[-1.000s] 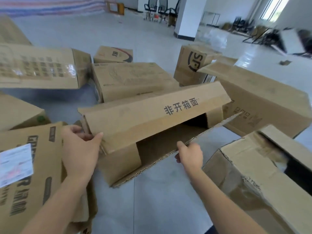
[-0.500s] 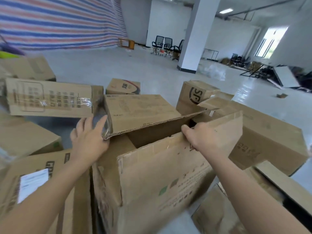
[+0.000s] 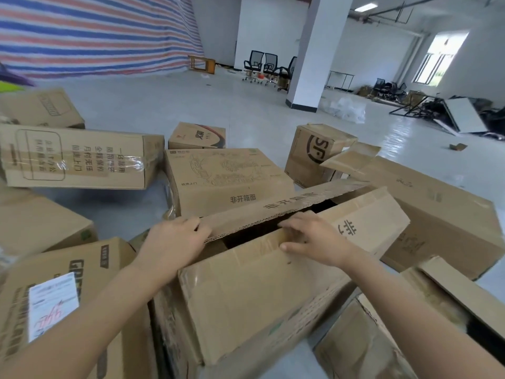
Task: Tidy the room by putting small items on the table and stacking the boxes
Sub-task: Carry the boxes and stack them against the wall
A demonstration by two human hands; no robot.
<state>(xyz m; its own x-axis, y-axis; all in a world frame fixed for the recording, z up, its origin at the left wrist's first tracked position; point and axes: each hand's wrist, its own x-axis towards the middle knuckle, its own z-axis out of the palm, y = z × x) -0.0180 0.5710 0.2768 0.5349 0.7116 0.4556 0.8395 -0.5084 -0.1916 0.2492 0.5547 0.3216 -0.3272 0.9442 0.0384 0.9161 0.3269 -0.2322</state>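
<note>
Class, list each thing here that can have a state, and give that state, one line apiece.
middle box: top open, flaps apart
left hand: grips the far flap
right hand: pinches the near flap
taped box: shut, taped
lower-right box: open, flap raised

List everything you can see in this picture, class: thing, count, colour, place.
open box: one, brown, centre, top open
other boxes: at least nine, brown, on the floor around it
label: one, white, on the near-left box
chairs: three, black, far, left of the pillar
pillar: one, white, far centre
tarp: one, red-blue-white striped, back-left wall
left hand: one, grips the open box's far flap
right hand: one, grips its near flap
</note>
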